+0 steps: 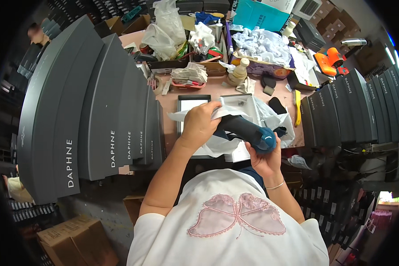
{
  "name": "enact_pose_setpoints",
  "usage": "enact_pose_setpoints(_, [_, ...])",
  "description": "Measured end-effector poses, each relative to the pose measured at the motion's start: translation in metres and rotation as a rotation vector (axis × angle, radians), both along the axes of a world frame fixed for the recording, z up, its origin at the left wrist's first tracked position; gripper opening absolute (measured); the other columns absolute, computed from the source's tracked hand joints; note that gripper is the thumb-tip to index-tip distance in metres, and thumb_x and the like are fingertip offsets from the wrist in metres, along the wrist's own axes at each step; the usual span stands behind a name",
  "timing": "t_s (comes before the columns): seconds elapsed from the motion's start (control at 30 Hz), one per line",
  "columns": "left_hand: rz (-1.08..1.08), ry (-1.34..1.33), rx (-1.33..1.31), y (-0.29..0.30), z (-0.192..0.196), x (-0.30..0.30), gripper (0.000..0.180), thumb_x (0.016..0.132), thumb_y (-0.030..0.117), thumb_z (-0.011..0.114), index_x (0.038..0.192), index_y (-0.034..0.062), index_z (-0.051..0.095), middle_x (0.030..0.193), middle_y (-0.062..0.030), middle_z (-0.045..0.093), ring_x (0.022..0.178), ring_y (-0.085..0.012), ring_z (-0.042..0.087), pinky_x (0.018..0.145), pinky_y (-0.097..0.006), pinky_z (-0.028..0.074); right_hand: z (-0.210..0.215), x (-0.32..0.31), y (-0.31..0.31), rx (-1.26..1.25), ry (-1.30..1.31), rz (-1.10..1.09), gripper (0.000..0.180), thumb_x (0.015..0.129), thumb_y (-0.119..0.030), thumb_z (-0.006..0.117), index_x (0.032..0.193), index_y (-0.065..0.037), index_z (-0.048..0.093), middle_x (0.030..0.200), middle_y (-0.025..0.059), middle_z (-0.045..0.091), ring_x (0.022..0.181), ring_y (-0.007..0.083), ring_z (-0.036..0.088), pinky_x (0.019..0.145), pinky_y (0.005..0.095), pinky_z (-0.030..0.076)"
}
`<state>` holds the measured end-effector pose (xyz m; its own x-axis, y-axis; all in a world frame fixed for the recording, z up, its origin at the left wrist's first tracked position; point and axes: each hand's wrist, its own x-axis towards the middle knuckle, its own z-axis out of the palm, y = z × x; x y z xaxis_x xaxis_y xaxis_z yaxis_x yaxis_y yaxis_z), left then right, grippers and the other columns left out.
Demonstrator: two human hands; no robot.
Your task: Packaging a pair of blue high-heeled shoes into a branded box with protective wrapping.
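a: what do the hands hold, centre of the frame?

b: the right hand (265, 160) grips the blue toe end of a dark shoe (246, 131), fingers wrapped from beneath. the left hand (199, 125) is clenched on white tissue paper (226, 111) at the shoe's other end, pressing it against the opening.

a: and where is the shoe?

b: raised just above an open shoe box (188, 103) lined with more crumpled paper, at the middle of a pink worktable (210, 88).

a: what surrounds it?

b: tall stacks of dark grey boxes (88, 115) fill the left of the frame, and another row of grey boxes (350, 104) stands at the right. toward the top, the table is cluttered: a heap of white paper (261, 44), plastic bags (166, 26), a small bottle (238, 71), a teal sheet (259, 15). an orange tool (329, 60) lies at upper right. brown cartons (77, 241) sit in the lower left corner.

a: anything on the wrist?

b: a thin bracelet (275, 186) on the right one.
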<state>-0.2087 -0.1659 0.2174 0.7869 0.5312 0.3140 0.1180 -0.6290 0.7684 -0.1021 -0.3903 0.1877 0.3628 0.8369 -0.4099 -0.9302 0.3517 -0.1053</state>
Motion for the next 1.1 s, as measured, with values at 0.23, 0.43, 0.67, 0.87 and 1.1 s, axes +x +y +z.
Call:
enact_pose_setpoints(0.23, [-0.067,-0.090,-0.004,-0.009,0.006,0.011,0.028,0.073,0.003,0.067,0.101,0.0007,0.065,0.081,-0.0186,0.063,0.074,-0.0318,0.064,0.066,-0.036,0.049,0.007,0.001,-0.007,-0.045,-0.021,-0.072,0.055,0.090,-0.050,0.054,0.123,-0.006,0.053,0.121,0.0186,0.059,0.106,0.0428,0.060,0.086,0.0451,0.057])
enact_pose_setpoints(0.43, [-0.242,-0.287,0.400,-0.069,0.050,0.010,0.047,0.060,0.002,0.065,0.106,0.0046,0.067,0.071,-0.0060,0.054,0.060,-0.0249,0.055,0.054,-0.038,0.042,-0.009,-0.038,-0.002,-0.494,-0.965,-0.091,0.038,0.090,-0.018,0.061,0.122,0.000,0.050,0.113,0.0095,0.058,0.101,0.0184,0.059,0.086,0.0325,0.050])
enact_pose_setpoints(0.67, [-0.369,-0.469,0.282,-0.081,0.016,0.021,0.042,0.062,0.003,0.067,0.104,0.0059,0.068,0.068,-0.0020,0.049,0.056,-0.0186,0.051,0.051,-0.032,0.040,0.035,-0.001,0.011,-0.099,-0.231,-0.248,0.043,0.093,-0.029,0.052,0.128,-0.004,0.050,0.124,0.0094,0.058,0.114,0.0245,0.056,0.100,0.0387,0.045])
enact_pose_setpoints(0.87, [-0.173,-0.437,0.260,-0.050,0.021,0.041,0.048,0.061,-0.004,0.061,0.108,0.0029,0.068,0.070,-0.0067,0.052,0.057,-0.0256,0.052,0.052,-0.035,0.041,-0.001,-0.002,-0.015,-0.426,-0.687,-0.049,0.037,0.086,-0.019,0.065,0.116,-0.001,0.055,0.113,0.0091,0.062,0.103,0.0166,0.060,0.089,0.0321,0.051])
enact_pose_setpoints(1.1, [-0.171,-0.375,0.132,-0.081,0.005,0.040,0.044,0.066,-0.001,0.059,0.109,0.0039,0.067,0.070,-0.0095,0.051,0.059,-0.0268,0.053,0.053,-0.035,0.043,-0.010,-0.006,-0.002,-0.599,-1.011,0.099,0.017,0.086,-0.015,0.066,0.099,-0.003,0.066,0.093,-0.0028,0.063,0.083,0.0062,0.057,0.070,0.0218,0.046])
